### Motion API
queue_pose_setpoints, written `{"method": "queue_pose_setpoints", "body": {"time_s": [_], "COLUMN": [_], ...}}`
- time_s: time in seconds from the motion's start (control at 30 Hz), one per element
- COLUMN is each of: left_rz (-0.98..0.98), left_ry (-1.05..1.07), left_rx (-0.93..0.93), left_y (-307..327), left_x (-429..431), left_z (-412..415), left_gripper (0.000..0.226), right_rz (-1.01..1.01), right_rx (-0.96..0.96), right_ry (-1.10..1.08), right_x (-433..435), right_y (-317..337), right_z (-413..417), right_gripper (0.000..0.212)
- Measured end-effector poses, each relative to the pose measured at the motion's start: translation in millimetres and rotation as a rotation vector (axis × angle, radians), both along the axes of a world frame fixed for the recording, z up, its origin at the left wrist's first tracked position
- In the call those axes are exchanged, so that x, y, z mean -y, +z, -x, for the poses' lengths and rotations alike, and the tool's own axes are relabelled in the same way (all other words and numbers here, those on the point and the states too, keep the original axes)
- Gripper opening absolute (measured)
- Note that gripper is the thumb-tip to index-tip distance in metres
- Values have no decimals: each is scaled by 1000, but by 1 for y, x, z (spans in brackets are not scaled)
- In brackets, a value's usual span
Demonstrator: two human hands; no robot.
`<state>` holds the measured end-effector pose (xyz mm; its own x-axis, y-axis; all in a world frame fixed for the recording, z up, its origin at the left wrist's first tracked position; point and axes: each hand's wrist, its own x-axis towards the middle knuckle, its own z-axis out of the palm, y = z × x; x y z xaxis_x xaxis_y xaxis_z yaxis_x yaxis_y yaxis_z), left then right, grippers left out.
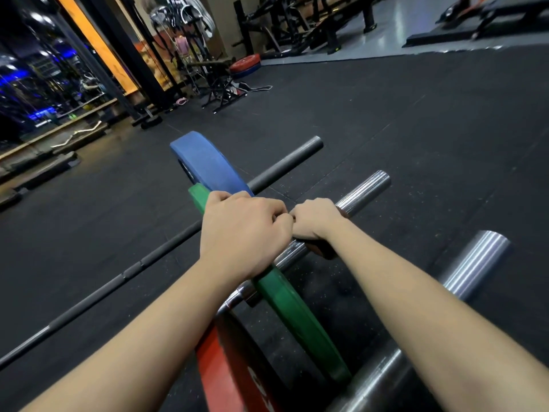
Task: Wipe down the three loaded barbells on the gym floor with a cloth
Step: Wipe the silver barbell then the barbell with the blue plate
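Note:
Three barbells lie side by side on the black rubber floor. The far one has a dark bar (285, 166) and a blue plate (208, 162). The middle one has a chrome sleeve (365, 188) and a green plate (297, 316). The near one shows a chrome sleeve (472, 263) and a red plate (217, 370). My left hand (243, 236) grips the top rim of the green plate. My right hand (315, 218) is curled round the middle chrome sleeve, with a dark cloth (322, 249) wrapped under it.
Black rubber flooring (416, 129) stretches to the right and ahead. At the back stand racks and benches (297, 28), a stack of red and blue plates (245, 65) and a small stand (219, 87). A curl bar (80, 135) lies by the mirrored left wall.

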<state>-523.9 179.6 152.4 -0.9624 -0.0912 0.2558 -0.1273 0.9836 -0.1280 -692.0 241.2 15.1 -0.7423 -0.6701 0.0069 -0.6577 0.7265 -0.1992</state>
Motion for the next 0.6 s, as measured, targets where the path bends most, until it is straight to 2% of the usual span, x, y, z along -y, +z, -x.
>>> {"method": "queue_pose_setpoints", "body": {"time_s": [0.13,0.23,0.37,0.47,0.6], "left_rz": [-7,8,-2,-2,-2], "left_ry": [15,18,18,26,34], "left_rx": [-21,-52,-90,-108,-103], "left_y": [-1,-2,-3,-4,-4], "left_x": [-1,-1,-1,-1,-1], "left_z": [0,0,-1,0,1], "left_gripper": [49,47,45,45,45], "right_rz": [138,144,236,288,303], "right_rx": [-74,-113,-77,-176,-236], "right_ry": [-40,-83,-332,-451,-475], "right_x": [-12,-13,-43,-69,-68], "right_y": [-9,-14,-15,-27,-38], "right_z": [-7,0,32,54,51], "right_gripper": [52,46,26,39,48]}}
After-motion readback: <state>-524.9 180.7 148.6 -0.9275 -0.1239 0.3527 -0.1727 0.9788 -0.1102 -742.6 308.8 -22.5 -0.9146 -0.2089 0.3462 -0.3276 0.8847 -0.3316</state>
